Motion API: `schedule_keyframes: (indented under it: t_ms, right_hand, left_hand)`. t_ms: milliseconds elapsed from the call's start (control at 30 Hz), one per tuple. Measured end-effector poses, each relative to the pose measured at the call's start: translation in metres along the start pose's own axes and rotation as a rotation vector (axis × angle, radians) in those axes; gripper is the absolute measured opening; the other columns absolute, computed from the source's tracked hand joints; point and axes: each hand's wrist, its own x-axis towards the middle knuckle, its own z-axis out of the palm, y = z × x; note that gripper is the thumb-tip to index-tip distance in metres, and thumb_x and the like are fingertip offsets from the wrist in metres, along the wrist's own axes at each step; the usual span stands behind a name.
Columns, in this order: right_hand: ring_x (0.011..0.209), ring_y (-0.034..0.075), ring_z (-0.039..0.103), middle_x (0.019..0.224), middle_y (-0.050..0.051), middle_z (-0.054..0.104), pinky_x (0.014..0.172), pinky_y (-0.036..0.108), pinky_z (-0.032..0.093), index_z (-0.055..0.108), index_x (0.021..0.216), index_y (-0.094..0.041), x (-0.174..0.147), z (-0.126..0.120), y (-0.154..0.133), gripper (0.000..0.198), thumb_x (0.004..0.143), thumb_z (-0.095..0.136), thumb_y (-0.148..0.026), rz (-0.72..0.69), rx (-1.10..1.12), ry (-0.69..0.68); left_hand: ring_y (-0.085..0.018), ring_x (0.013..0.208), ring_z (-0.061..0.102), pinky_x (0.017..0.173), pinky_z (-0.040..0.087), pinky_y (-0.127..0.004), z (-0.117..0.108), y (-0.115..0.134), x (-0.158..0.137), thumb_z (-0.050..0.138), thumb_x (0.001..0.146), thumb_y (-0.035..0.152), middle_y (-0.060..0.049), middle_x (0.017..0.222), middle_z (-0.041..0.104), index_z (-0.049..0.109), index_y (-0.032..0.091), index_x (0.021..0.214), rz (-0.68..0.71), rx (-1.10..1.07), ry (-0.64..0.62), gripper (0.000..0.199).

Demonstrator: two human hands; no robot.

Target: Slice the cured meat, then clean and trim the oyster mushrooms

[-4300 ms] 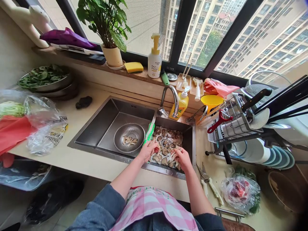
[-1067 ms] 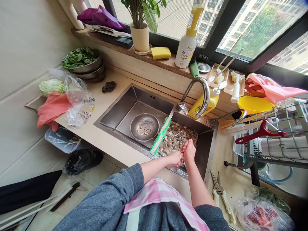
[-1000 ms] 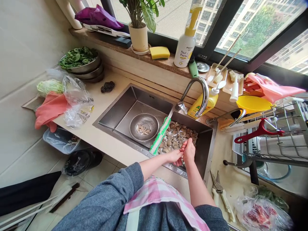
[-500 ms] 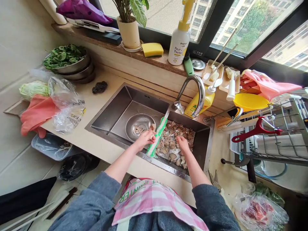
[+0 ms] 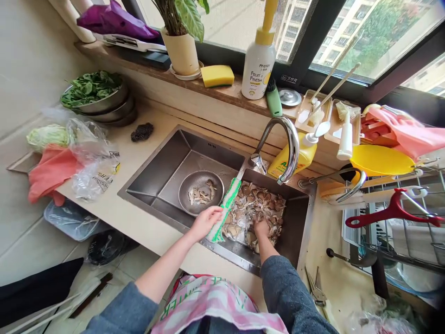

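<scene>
My left hand (image 5: 207, 221) is beside the green-and-white cloth (image 5: 227, 206) draped over the sink divider, fingers loosely stretched out and nothing seen in them. Just beyond it, a round mesh strainer (image 5: 181, 197) in the left basin holds a few pieces of mushroom (image 5: 201, 195). In the right basin, my right hand (image 5: 261, 228) reaches down among many wet brown mushrooms (image 5: 259, 199) lying in water. Its fingertips are hidden by the mushrooms and water, so I cannot see whether they grip one.
A curved chrome faucet (image 5: 294, 134) rises behind the divider, close to a yellow bottle (image 5: 297, 155). Stacked metal bowls with leafy greens (image 5: 92, 88) stand at left, near a dark scouring pad (image 5: 142, 132). A dish rack (image 5: 413, 204) with a red peeler (image 5: 392, 213) is at right.
A mushroom piece by my left hand now lies in the strainer, and that hand has drawn back toward me. My right hand has gone lower into the mushrooms. The view has shifted slightly.
</scene>
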Motion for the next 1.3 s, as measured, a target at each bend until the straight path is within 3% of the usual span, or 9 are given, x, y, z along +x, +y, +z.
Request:
schedule_keyframes:
  t_ms: [100, 267, 367, 433, 533, 633, 767, 1067, 1300]
  right_hand:
    - [0.081, 0.019, 0.058, 0.087, 0.008, 0.062, 0.076, 0.037, 0.048, 0.06, 0.091, -0.013, -0.014, -0.014, -0.001, 0.015, 0.083, 0.049, -0.019, -0.045, 0.066, 0.061]
    - [0.094, 0.019, 0.055, 0.098, 0.007, 0.06, 0.083, 0.034, 0.045, 0.061, 0.091, -0.019, -0.061, -0.043, -0.024, 0.024, 0.075, 0.044, -0.012, -0.364, 0.248, 0.197]
    - [0.1, 0.02, 0.054, 0.101, 0.007, 0.059, 0.089, 0.037, 0.043, 0.062, 0.09, -0.022, -0.093, -0.063, -0.039, 0.027, 0.075, 0.043, -0.012, -0.652, 0.395, 0.235]
    - [0.104, 0.02, 0.053, 0.107, 0.007, 0.058, 0.092, 0.037, 0.041, 0.062, 0.096, -0.024, -0.109, -0.073, -0.047, 0.029, 0.077, 0.043, -0.014, -0.716, 0.479, 0.217]
    - [0.102, 0.02, 0.055, 0.109, 0.009, 0.058, 0.089, 0.037, 0.044, 0.058, 0.104, -0.022, -0.123, -0.081, -0.055, 0.027, 0.08, 0.048, -0.023, -0.533, 0.683, 0.214]
    - [0.083, 0.019, 0.059, 0.093, 0.008, 0.063, 0.076, 0.034, 0.048, 0.059, 0.098, -0.019, -0.129, -0.084, -0.059, 0.027, 0.077, 0.056, -0.035, -0.332, 0.844, 0.061]
    - [0.065, 0.015, 0.055, 0.074, 0.003, 0.062, 0.063, 0.027, 0.045, 0.06, 0.083, -0.018, -0.135, -0.09, -0.061, 0.022, 0.075, 0.058, -0.039, -0.341, 0.847, -0.089]
    - [0.049, 0.009, 0.04, 0.052, -0.005, 0.045, 0.047, 0.021, 0.03, 0.051, 0.062, -0.02, -0.147, -0.102, -0.064, 0.014, 0.071, 0.054, -0.03, -0.426, 0.548, 0.011]
    - [0.052, 0.012, 0.052, 0.057, -0.002, 0.054, 0.053, 0.025, 0.044, 0.054, 0.064, -0.019, -0.142, -0.111, -0.054, 0.021, 0.067, 0.06, -0.039, -0.164, 0.934, 0.118]
  left_hand:
    - [-0.013, 0.072, 0.061, 0.067, 0.046, -0.026, 0.037, -0.002, 0.007, 0.06, 0.073, 0.044, -0.005, 0.084, 0.065, 0.06, 0.016, 0.095, -0.116, -0.107, -0.154, 0.036]
    - [-0.01, 0.066, 0.06, 0.065, 0.045, -0.024, 0.077, -0.007, 0.018, 0.06, 0.074, 0.05, -0.005, 0.083, 0.063, 0.057, 0.015, 0.096, -0.41, -0.309, -0.191, 0.042]
    - [-0.012, 0.071, 0.061, 0.069, 0.046, -0.025, 0.084, -0.002, 0.016, 0.063, 0.072, 0.051, -0.005, 0.087, 0.063, 0.057, 0.015, 0.096, -0.389, -0.479, -0.285, 0.044]
    - [-0.011, 0.071, 0.06, 0.067, 0.045, -0.024, 0.084, 0.002, 0.012, 0.07, 0.066, 0.045, -0.005, 0.089, 0.063, 0.057, 0.015, 0.096, -0.306, -0.514, -0.303, 0.044]
    - [-0.011, 0.071, 0.059, 0.063, 0.042, -0.022, 0.081, 0.006, 0.006, 0.078, 0.057, 0.035, -0.004, 0.088, 0.063, 0.054, 0.016, 0.1, -0.202, -0.501, -0.229, 0.053]
    - [-0.013, 0.075, 0.06, 0.069, 0.043, -0.024, 0.079, 0.007, 0.002, 0.08, 0.054, 0.031, -0.005, 0.087, 0.065, 0.052, 0.014, 0.104, -0.125, -0.512, -0.21, 0.06]
    - [-0.013, 0.073, 0.06, 0.073, 0.045, -0.027, 0.079, 0.007, -0.004, 0.079, 0.053, 0.029, -0.005, 0.083, 0.065, 0.055, 0.011, 0.097, -0.082, -0.452, -0.258, 0.053]
    - [-0.01, 0.063, 0.056, 0.061, 0.042, -0.022, 0.08, 0.017, -0.018, 0.076, 0.055, 0.025, -0.001, 0.071, 0.061, 0.059, 0.012, 0.077, -0.005, -0.281, -0.305, 0.031]
    - [-0.007, 0.057, 0.052, 0.057, 0.04, -0.02, 0.068, 0.029, -0.016, 0.078, 0.054, 0.031, 0.002, 0.065, 0.057, 0.056, 0.013, 0.074, -0.006, -0.439, -0.199, 0.034]
